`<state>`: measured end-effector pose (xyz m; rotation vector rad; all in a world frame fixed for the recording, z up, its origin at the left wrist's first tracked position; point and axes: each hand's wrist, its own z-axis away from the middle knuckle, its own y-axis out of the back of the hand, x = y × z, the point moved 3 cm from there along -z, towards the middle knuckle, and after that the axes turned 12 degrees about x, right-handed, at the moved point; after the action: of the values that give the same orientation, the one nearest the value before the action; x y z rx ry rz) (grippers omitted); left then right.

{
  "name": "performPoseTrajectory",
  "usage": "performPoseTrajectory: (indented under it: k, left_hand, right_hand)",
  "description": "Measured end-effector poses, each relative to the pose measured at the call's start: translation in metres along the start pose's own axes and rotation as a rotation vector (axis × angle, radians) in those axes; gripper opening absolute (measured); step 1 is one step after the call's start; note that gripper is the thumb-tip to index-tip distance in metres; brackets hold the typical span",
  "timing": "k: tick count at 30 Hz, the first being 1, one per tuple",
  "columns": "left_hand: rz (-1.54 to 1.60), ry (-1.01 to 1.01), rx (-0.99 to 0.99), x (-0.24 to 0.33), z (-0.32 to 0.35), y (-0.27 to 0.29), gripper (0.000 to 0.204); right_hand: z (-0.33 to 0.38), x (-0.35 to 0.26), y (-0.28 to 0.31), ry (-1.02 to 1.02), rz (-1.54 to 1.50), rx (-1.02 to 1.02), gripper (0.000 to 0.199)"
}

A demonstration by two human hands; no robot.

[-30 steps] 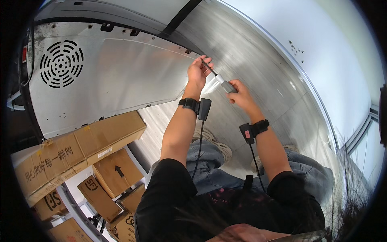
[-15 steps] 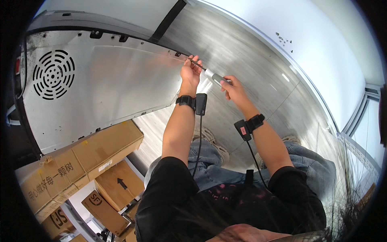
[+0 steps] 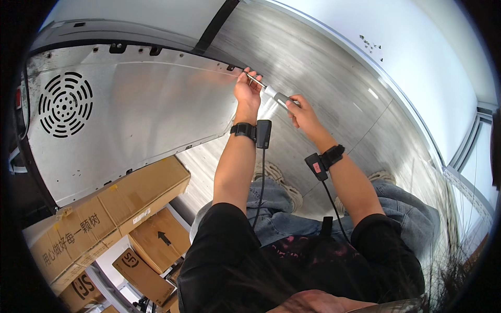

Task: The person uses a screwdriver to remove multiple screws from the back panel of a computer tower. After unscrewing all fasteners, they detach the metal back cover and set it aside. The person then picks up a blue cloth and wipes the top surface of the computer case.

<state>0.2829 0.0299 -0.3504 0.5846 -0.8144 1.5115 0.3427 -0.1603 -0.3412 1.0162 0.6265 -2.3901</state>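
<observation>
In my right hand [image 3: 304, 116] is a grey-and-white thick-handled screwdriver [image 3: 276, 95], with the thumb along the handle and the fingers curled round it. Its thin metal shaft points up and left to the far right corner of a large bare metal panel [image 3: 156, 117]. My left hand [image 3: 247, 94] is at that corner, palm up, its fingers closed round the tip end of the shaft. The tip and any screw under it are hidden by these fingers. The panel has a round pattern of vent slots at its left and small holes along its edges.
Several small screws [image 3: 371, 47] lie on the white surface at the far right. Cardboard boxes [image 3: 141, 188] stand below the panel at the left. Cables run from the black wrist devices [image 3: 264, 134] to my body. Grey wood-look floor [image 3: 313, 62] shows beyond my hands.
The view has shifted slightly, so the panel and boxes sit a little differently. Both hands stay at the panel's corner, and the screwdriver keeps nearly the same angle.
</observation>
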Motion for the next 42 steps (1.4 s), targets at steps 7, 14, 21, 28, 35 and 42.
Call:
performPoseTrajectory:
  k: [7, 14, 21, 28, 35, 42]
  left_hand:
    - [-0.008, -0.04, 0.013, -0.003, 0.001, 0.003, 0.026]
    - [-0.078, -0.032, 0.007, 0.002, 0.006, 0.001, 0.028]
    - [-0.089, -0.029, 0.03, 0.003, 0.008, -0.004, 0.028]
    - [-0.06, -0.044, 0.044, 0.0, 0.004, -0.002, 0.026]
    - [-0.014, -0.04, 0.062, 0.0, 0.002, -0.002, 0.024]
    - [0.005, -0.031, 0.047, -0.001, 0.002, -0.002, 0.024]
  right_hand:
    - [0.001, -0.002, 0.003, -0.034, -0.029, -0.033, 0.032]
    - [0.001, 0.004, -0.001, -0.066, -0.07, -0.027, 0.03]
    - [-0.005, 0.011, 0.002, -0.069, -0.108, -0.018, 0.03]
    - [-0.001, 0.006, 0.002, -0.104, -0.142, -0.035, 0.027]
    - [-0.003, 0.004, 0.003, -0.158, -0.211, -0.092, 0.029]
    - [-0.008, 0.013, 0.003, -0.27, -0.285, -0.138, 0.026]
